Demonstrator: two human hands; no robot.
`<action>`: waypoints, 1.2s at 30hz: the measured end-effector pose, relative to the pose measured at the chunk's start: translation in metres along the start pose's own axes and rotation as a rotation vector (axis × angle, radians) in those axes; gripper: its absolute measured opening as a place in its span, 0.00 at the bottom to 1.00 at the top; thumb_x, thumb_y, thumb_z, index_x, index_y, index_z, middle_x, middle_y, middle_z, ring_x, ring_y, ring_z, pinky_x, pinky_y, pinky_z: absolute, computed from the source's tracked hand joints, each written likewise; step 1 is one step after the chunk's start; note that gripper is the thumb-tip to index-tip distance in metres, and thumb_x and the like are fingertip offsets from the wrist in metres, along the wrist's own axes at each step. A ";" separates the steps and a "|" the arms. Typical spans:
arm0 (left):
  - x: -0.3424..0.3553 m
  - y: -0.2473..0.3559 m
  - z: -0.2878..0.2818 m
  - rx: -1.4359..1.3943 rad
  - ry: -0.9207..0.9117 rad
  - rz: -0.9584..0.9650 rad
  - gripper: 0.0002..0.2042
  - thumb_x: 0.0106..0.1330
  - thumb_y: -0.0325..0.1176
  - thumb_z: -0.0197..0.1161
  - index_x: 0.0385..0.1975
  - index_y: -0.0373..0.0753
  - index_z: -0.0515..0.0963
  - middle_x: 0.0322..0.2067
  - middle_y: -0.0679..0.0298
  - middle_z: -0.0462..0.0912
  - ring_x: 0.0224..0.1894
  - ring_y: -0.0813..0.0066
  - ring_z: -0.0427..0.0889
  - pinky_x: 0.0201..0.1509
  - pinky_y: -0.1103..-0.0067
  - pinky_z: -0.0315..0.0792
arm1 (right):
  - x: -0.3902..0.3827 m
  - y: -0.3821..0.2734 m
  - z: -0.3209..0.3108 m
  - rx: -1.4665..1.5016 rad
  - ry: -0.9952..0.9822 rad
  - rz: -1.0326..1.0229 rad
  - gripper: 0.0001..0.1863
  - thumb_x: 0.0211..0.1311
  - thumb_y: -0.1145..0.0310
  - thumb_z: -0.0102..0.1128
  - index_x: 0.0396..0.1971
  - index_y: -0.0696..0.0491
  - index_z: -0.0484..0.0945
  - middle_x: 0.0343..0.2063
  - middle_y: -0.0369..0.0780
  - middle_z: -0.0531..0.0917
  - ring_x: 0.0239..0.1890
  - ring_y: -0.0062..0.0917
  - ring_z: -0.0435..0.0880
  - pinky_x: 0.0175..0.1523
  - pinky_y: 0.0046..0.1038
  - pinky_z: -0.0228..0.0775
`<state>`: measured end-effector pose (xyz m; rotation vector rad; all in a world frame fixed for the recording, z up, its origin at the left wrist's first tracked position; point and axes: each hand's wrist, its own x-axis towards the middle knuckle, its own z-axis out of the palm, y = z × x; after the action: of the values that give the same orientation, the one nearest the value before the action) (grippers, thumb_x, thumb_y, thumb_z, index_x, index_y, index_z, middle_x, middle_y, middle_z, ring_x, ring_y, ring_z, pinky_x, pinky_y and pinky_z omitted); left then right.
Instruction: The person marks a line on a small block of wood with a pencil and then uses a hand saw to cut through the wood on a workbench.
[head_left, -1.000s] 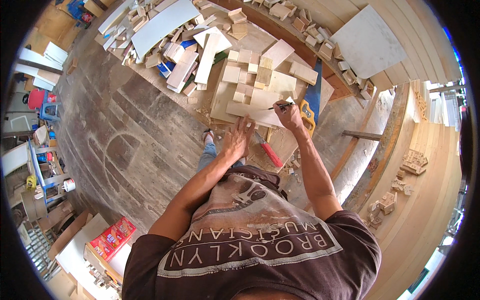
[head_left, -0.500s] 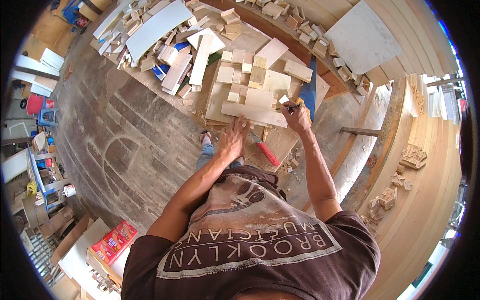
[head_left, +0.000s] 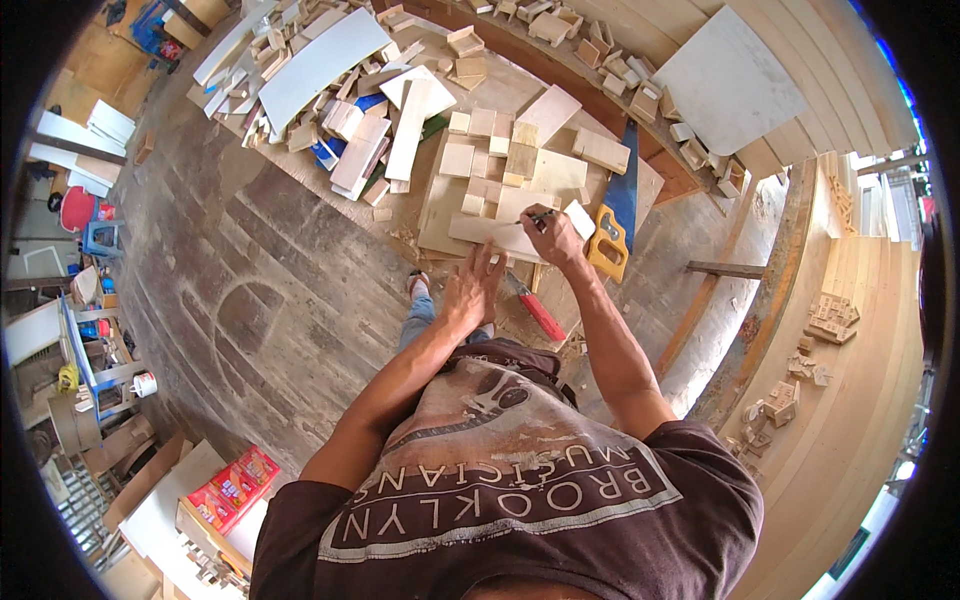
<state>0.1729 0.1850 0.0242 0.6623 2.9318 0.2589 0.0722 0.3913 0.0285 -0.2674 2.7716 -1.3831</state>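
Note:
A pale narrow board (head_left: 480, 229) lies on a stack of wood panels. My left hand (head_left: 468, 290) rests at its near edge with fingers stretched out. My right hand (head_left: 548, 235) is closed on a dark pencil or pen, held over the board. Beyond them are several small wood blocks (head_left: 457, 160). Right of my right hand lies a hand saw with a yellow handle (head_left: 607, 240) and blue blade. A red-handled tool (head_left: 540, 316) lies on the worktable just beyond my left hand's right side, its other end partly hidden.
A pile of offcuts and white panels (head_left: 325, 65) covers the table's upper left. Shelves of wood pieces (head_left: 645, 100) run behind. Long planks (head_left: 845, 400) with small block groups stand at the right, cluttered shelving (head_left: 90, 350) at the left, and floorboards (head_left: 240, 330) between.
My right hand with the writing tool has moved left along the board from near its right end toward the middle. My left hand stays at the near edge.

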 end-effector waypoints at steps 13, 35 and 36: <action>0.002 0.001 -0.004 -0.026 -0.087 -0.042 0.35 0.65 0.32 0.58 0.75 0.53 0.61 0.78 0.60 0.52 0.76 0.56 0.59 0.63 0.52 0.71 | 0.007 0.004 0.000 -0.058 -0.025 -0.032 0.09 0.65 0.66 0.64 0.35 0.57 0.83 0.22 0.46 0.85 0.22 0.32 0.84 0.32 0.32 0.75; 0.008 0.003 -0.026 -0.021 -0.127 0.041 0.43 0.52 0.29 0.68 0.74 0.43 0.62 0.74 0.48 0.52 0.72 0.44 0.63 0.61 0.54 0.76 | -0.052 -0.001 -0.018 -0.498 -0.129 -0.181 0.33 0.55 0.66 0.73 0.62 0.50 0.73 0.61 0.43 0.77 0.65 0.39 0.72 0.66 0.50 0.62; 0.008 0.001 -0.021 -0.030 -0.096 0.050 0.43 0.52 0.29 0.69 0.74 0.44 0.63 0.74 0.48 0.53 0.71 0.43 0.63 0.60 0.54 0.77 | -0.052 0.003 -0.016 -0.496 -0.134 -0.180 0.33 0.54 0.65 0.73 0.62 0.50 0.73 0.61 0.43 0.77 0.65 0.39 0.72 0.65 0.50 0.62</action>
<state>0.1630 0.1868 0.0444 0.7239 2.8179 0.2684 0.1217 0.4144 0.0332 -0.6088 2.9855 -0.6406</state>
